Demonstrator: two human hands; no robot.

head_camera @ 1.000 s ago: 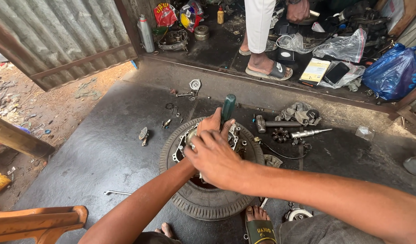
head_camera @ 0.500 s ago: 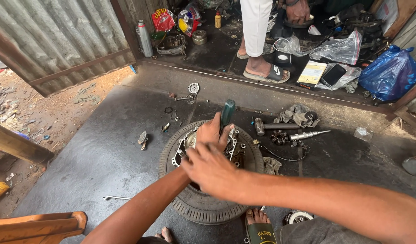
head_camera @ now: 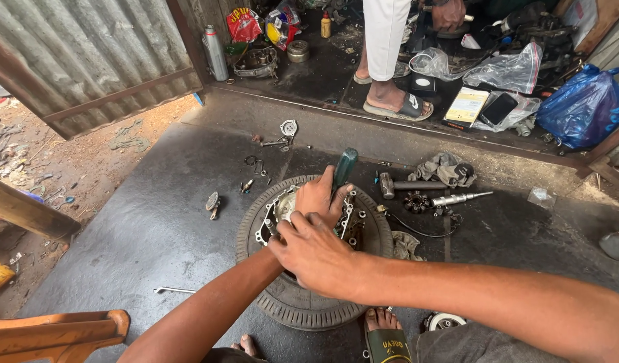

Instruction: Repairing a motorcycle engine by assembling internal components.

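Left hand (head_camera: 321,196) wrapped closed around the dark green plastic screwdriver handle (head_camera: 344,167), which sticks up past its fingertips. Right hand (head_camera: 316,252) sits just nearer the body, fingers curled down onto the silver metal engine casing (head_camera: 277,210); can't tell what it grips. Casing lies under both hands, inside the black rubber tyre (head_camera: 309,310). Steel hammer (head_camera: 411,185) right of left hand, near.

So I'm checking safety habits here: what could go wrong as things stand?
The left hand holds a green-handled tool right beside the right hand, both over the metal engine part; a slip might jab fingers. That part sits on a tyre, so it could rock. The sandalled foot rests against the tyre, exposed to anything dropped.
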